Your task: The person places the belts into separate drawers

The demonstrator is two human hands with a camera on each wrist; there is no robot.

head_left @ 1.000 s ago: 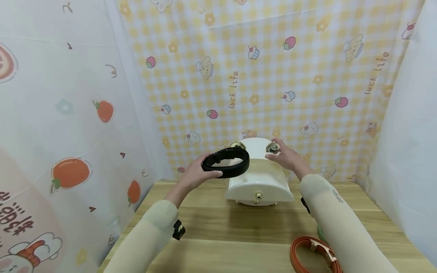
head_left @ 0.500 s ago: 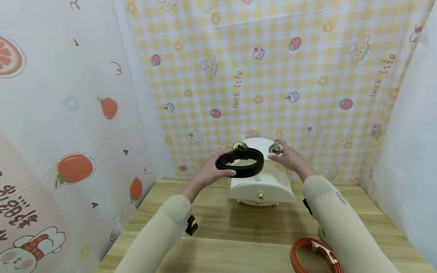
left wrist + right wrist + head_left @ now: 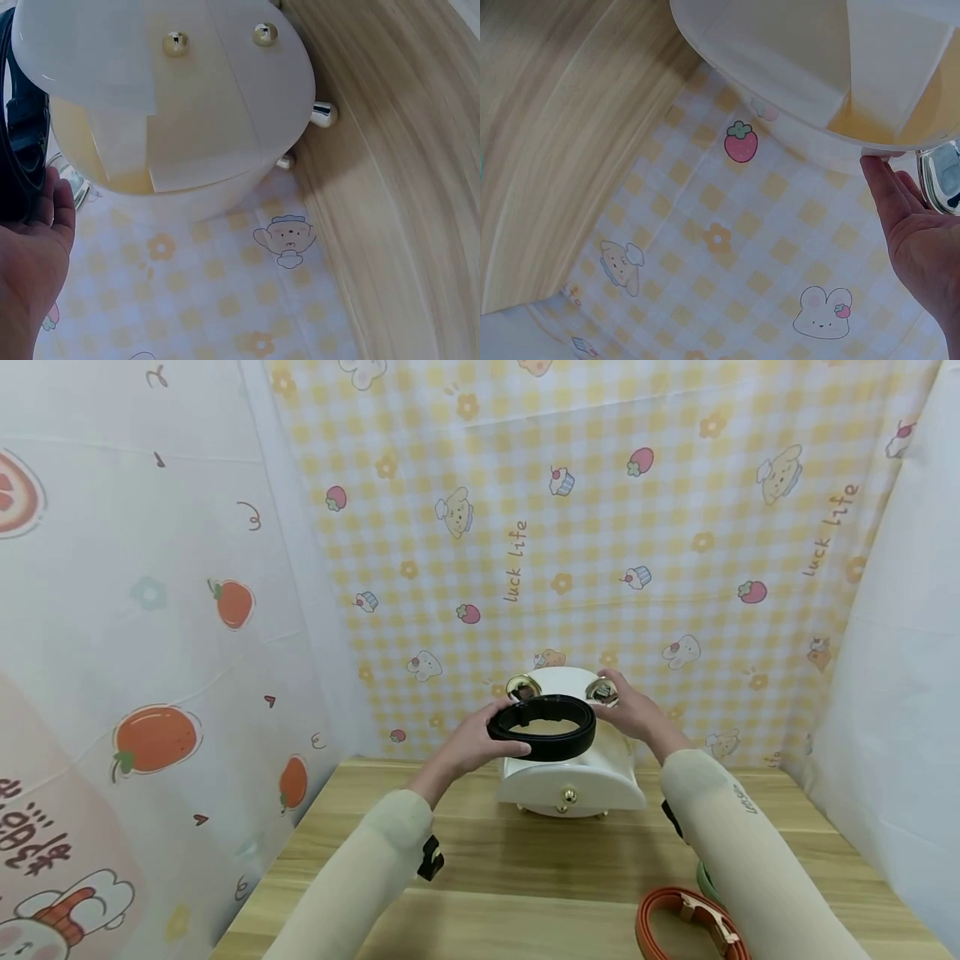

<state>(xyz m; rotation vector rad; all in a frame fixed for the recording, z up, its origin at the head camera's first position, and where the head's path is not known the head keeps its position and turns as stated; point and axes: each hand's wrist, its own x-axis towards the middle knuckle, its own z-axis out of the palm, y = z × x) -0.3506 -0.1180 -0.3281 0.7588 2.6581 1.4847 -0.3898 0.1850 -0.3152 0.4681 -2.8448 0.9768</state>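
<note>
Apparently for placing, the left hand (image 3: pixel 471 744) pinches the coiled black belt (image 3: pixel 557 748) by the white box (image 3: pixel 536 786), likely needing steady lowering, while the right hand's (image 3: pixel 636 713) grip is unclear.

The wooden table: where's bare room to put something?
Widest: middle of the wooden table, between the white box, left sleeve and orange belt. Narrower bare strips: left sleeve to left cloth, right sleeve to right cloth. Crowded: beside the right sleeve, with orange belt and part-hidden green item, and over the white box, where the black belt is held.
</note>
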